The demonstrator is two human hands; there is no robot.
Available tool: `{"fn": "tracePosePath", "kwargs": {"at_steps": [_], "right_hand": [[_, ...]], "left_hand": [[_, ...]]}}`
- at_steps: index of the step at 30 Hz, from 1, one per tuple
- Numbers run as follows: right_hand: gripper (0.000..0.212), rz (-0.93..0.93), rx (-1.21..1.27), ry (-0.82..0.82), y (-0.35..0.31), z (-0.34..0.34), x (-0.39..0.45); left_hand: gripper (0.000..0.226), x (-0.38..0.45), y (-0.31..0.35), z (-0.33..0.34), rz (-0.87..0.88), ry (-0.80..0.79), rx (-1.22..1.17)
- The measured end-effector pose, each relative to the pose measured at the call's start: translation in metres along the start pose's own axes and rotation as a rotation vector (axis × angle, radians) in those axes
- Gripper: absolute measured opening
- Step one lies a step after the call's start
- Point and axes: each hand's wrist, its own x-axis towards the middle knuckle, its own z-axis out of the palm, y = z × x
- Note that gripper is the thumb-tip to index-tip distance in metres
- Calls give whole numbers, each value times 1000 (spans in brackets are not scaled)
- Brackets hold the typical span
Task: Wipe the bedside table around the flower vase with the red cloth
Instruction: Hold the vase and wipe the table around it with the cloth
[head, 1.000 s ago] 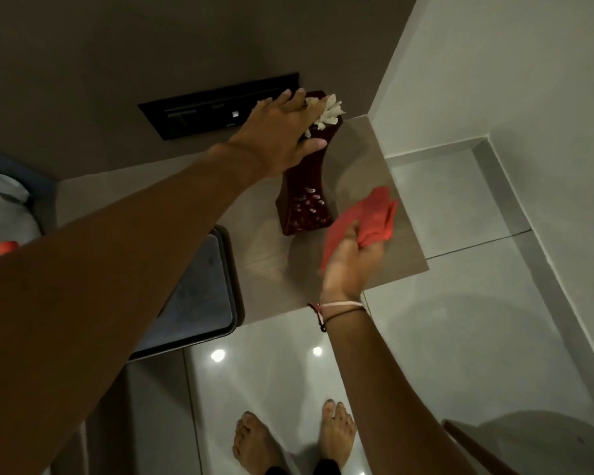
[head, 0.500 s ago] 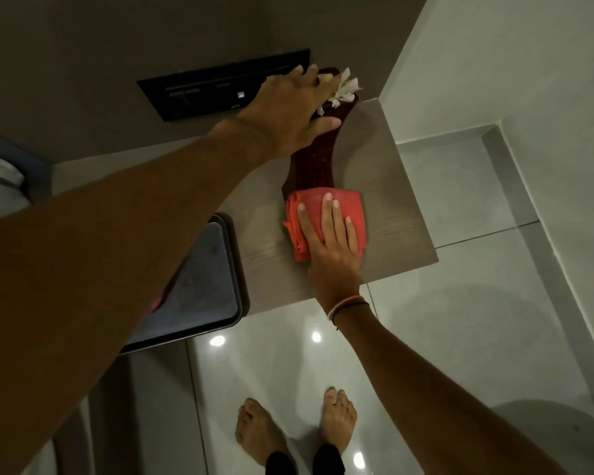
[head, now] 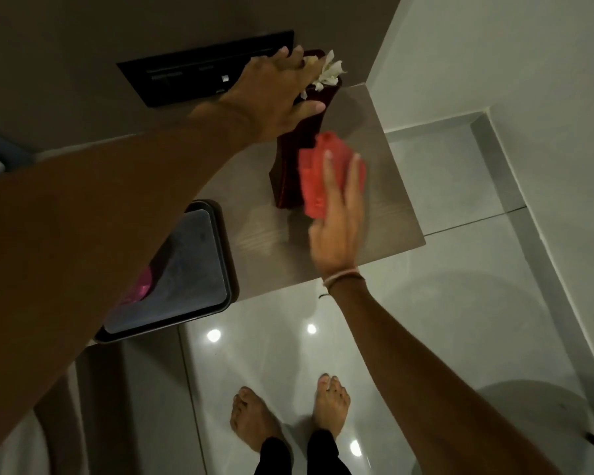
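A tall dark red vase (head: 288, 180) with white flowers (head: 328, 73) stands on the grey-brown bedside table (head: 388, 207). My left hand (head: 278, 97) grips the vase near its top. My right hand (head: 336, 224) lies flat, fingers stretched, pressing the folded red cloth (head: 318, 180) on the tabletop just right of the vase's base. The hand and cloth are motion-blurred. The cloth hides part of the vase's lower side.
A dark tray (head: 189, 275) with something pink in it lies on the table's left part, half under my left arm. A black switch panel (head: 199, 70) is on the wall behind. White wall and glossy tiled floor lie to the right; my bare feet (head: 288, 413) stand below.
My right hand has slid the cloth from in front of the vase's base to its right side. My left hand stays on the vase top.
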Motion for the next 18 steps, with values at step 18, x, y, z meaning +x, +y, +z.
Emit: {"fn": "tracePosePath", "kwargs": {"at_steps": [18], "right_hand": [[61,65,258,-421,43,-10,-49]], "left_hand": [[67,-5,2,-1,17,37,31]]}}
